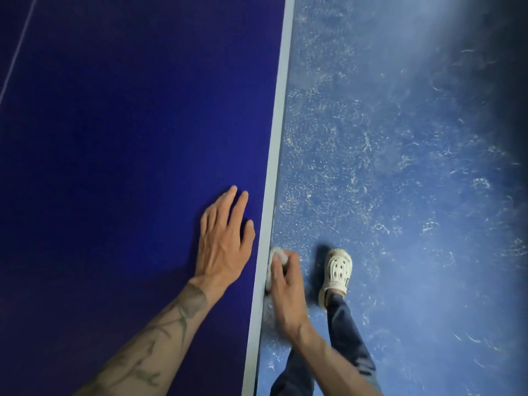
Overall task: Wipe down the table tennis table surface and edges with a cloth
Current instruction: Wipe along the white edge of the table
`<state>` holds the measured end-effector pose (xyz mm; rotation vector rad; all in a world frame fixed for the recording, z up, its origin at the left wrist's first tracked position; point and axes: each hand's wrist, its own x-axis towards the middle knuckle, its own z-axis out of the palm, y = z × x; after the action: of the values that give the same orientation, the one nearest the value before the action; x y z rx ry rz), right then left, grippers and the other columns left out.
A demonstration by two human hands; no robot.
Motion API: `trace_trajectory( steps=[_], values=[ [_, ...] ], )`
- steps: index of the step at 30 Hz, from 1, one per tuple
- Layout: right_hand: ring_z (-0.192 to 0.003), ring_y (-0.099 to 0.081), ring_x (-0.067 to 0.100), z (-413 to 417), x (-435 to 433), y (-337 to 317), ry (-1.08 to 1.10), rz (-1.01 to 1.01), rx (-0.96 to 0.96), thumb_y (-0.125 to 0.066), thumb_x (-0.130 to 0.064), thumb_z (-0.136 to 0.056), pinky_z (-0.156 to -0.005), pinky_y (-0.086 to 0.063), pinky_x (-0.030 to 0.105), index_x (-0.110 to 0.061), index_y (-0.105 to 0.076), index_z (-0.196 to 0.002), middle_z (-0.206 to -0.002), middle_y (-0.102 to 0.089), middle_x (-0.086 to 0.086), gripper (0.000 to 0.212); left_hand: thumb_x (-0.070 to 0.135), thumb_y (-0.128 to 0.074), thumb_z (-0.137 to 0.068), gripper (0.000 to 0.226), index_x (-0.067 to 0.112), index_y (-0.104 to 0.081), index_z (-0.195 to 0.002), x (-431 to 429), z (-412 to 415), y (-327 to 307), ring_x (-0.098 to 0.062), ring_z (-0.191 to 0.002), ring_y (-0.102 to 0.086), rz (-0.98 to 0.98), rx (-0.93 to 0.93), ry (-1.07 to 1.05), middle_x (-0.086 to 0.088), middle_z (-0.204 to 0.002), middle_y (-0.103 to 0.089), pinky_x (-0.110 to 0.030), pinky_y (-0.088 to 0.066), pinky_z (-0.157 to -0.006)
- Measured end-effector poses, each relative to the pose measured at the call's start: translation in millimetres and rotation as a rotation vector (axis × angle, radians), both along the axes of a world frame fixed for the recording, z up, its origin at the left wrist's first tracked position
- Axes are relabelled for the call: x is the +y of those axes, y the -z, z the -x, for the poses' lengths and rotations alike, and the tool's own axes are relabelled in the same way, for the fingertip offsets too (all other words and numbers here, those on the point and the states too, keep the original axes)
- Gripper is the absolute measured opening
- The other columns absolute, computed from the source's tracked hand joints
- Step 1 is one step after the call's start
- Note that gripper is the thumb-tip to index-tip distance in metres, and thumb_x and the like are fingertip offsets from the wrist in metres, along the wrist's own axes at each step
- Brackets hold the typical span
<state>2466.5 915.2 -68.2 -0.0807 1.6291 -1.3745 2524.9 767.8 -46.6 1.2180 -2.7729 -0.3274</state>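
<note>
Lower centre: right hand [287, 290] is clamping fingers [276, 268] on crumpled white cloth [276, 252] against pale grey edge [278, 138] of dark blue counter [114, 138]; left hand [223, 241] is resting flat, fingers apart. Edge-wiping step; next move is likely sliding cloth up-frame.

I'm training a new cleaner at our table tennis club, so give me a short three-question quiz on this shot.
1. True or false: the left hand lies flat on the blue table top.
2. Where does the right hand press the white cloth? A) the table's side edge B) the net C) a table leg
3. Fill in: the cream clog stands on the scuffed blue ____.
Key: 1 true; 2 A; 3 floor.
</note>
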Motion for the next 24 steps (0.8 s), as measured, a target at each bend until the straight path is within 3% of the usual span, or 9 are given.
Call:
trace_trajectory(
  steps=[4,10,13,17,20,22,24],
  values=[
    [-0.064,-0.054,0.004,85.2,-89.9,6.9,0.04,0.086,0.031,-0.048,-0.025,-0.115,-0.054,-0.048,0.022,-0.016,-0.051,-0.112,-0.089,-0.059,0.006,0.01,0.03,-0.043,-0.106,0.054,0.012,-0.045,-0.157,-33.2,35.6,1.7,-0.03,-0.151,-0.036,0.007,-0.021,-0.005,-0.011,-0.167,-0.036,-0.045,-0.025,-0.123],
    [-0.072,-0.051,0.013,85.2,-80.7,16.4,-0.021,0.05,0.034,-0.05,-0.03,-0.113,-0.064,-0.047,0.027,-0.018,-0.05,-0.108,-0.086,-0.055,0.007,0.013,0.029,-0.045,-0.105,0.053,0.01,-0.048,-0.155,-75.5,111.1,0.6,-0.034,-0.151,-0.037,0.014,0.01,-0.024,-0.014,-0.166,-0.037,-0.048,-0.026,-0.123],
    [-0.074,-0.054,0.008,74.2,-55.6,12.5,-0.068,0.047,0.018,-0.052,-0.021,-0.112,-0.07,-0.048,0.022,-0.017,-0.055,-0.108,-0.086,-0.06,-0.001,0.007,0.028,-0.047,-0.107,0.051,0.009,-0.049,-0.154,-98.4,146.2,2.7,-0.034,-0.15,-0.039,0.024,0.024,-0.014,-0.014,-0.165,-0.039,-0.05,-0.03,-0.123],
    [-0.067,-0.054,0.005,121.3,-105.2,7.7,-0.058,0.1,0.035,-0.05,-0.017,-0.113,-0.065,-0.049,0.021,-0.009,-0.053,-0.111,-0.079,-0.061,-0.006,0.008,0.031,-0.043,-0.106,0.054,0.011,-0.046,-0.156,-122.9,159.8,8.5,-0.029,-0.153,-0.034,0.03,0.012,-0.018,-0.011,-0.167,-0.037,-0.051,-0.029,-0.124],
    [-0.063,-0.053,0.021,174.5,-167.8,11.4,-0.013,0.155,0.041,-0.048,-0.018,-0.114,-0.059,-0.05,0.043,-0.004,-0.049,-0.114,-0.072,-0.059,0.003,0.014,0.032,-0.043,-0.106,0.055,0.013,-0.044,-0.157,-125.8,156.8,13.7,-0.027,-0.155,-0.031,0.037,0.016,-0.034,-0.009,-0.168,-0.036,-0.05,-0.028,-0.125],
    [-0.07,-0.052,0.027,196.8,-194.7,17.8,0.009,0.153,0.062,-0.048,-0.019,-0.115,-0.065,-0.051,0.055,-0.003,-0.049,-0.117,-0.082,-0.057,0.024,0.016,0.032,-0.044,-0.106,0.055,0.013,-0.045,-0.157,-125.3,157.0,15.7,-0.027,-0.155,-0.032,0.044,0.027,-0.04,-0.009,-0.167,-0.037,-0.049,-0.028,-0.126],
    [-0.077,-0.052,0.027,200.6,-198.2,21.3,-0.002,0.135,0.09,-0.048,-0.021,-0.115,-0.071,-0.052,0.058,-0.006,-0.05,-0.118,-0.096,-0.058,0.033,0.016,0.031,-0.045,-0.105,0.055,0.013,-0.046,-0.157,-126.0,157.5,16.3,-0.026,-0.155,-0.032,0.045,0.032,-0.039,-0.009,-0.167,-0.038,-0.048,-0.027,-0.126]
  ],
)
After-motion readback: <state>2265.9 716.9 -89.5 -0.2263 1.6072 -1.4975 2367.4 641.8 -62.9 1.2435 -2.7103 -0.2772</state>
